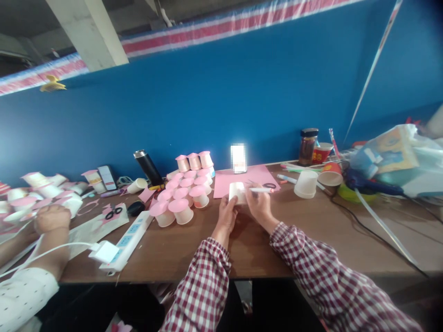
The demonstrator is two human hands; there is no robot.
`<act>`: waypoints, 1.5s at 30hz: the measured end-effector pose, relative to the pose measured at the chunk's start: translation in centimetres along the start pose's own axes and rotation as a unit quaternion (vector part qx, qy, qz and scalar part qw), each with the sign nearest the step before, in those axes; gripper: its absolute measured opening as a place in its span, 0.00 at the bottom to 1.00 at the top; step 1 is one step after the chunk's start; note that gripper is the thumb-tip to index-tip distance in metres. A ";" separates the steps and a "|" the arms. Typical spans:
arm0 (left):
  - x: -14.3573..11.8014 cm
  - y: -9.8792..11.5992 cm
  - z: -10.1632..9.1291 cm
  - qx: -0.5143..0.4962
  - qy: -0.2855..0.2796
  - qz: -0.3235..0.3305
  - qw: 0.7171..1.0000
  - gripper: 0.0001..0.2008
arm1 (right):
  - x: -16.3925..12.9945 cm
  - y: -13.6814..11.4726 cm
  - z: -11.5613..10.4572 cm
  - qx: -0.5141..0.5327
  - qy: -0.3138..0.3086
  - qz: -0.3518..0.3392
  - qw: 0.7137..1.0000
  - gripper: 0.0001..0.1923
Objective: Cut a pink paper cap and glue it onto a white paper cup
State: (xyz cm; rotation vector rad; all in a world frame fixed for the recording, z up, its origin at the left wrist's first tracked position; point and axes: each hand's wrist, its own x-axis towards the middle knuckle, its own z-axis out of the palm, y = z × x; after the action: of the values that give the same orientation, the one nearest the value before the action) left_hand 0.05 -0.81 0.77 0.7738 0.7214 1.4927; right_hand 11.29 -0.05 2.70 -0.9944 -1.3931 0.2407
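A white cup [237, 192] sits between both hands above the tabletop's [284, 240] middle, the left hand [226, 216] gripping it from below while the right hand [259, 203] pinches a pen [261, 189] just beside it, pink paper [242, 179] behind toward the far edge.

Your brown table [194, 249] has got pink-topped cups [183, 196], a pink sheet [242, 177], a power strip [129, 240] and scissors [113, 212].
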 end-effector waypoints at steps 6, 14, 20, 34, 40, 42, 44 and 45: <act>-0.1 0.2 0.2 -0.013 0.003 -0.002 1.000 0.16 | 0.0 0.1 0.0 -0.003 0.003 0.006 1.000 0.08; -0.1 0.2 0.0 -0.016 -0.002 0.001 1.000 0.16 | 0.0 0.1 0.0 -0.001 0.007 0.016 1.000 0.08; -0.1 0.2 -0.2 -0.025 -0.012 0.001 1.000 0.15 | 0.0 0.3 0.0 0.010 0.018 0.028 0.999 0.08; 0.5 -0.2 -0.6 -0.042 -0.032 -0.018 0.998 0.17 | -0.3 -0.1 0.2 0.044 -0.013 0.029 0.999 0.08; 0.0 0.4 -0.1 -0.033 -0.031 0.001 0.999 0.17 | -0.2 0.0 0.2 0.043 -0.008 0.025 0.999 0.08; -0.2 0.5 0.1 -0.030 -0.036 0.010 0.999 0.17 | -0.2 -0.1 0.2 0.039 -0.007 0.023 0.999 0.08; -0.2 0.6 0.1 -0.028 -0.040 0.015 0.999 0.16 | -0.1 -0.1 0.1 0.035 -0.006 0.020 0.999 0.08; -0.2 0.6 0.2 -0.026 -0.042 0.016 0.999 0.16 | -0.1 -0.1 0.1 0.032 -0.006 0.019 0.999 0.08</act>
State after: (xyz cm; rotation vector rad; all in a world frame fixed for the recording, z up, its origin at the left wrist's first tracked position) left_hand -0.16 -1.08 1.33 0.8075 0.6083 1.4929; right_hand 11.15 -0.13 2.71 -0.9678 -1.3690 0.3184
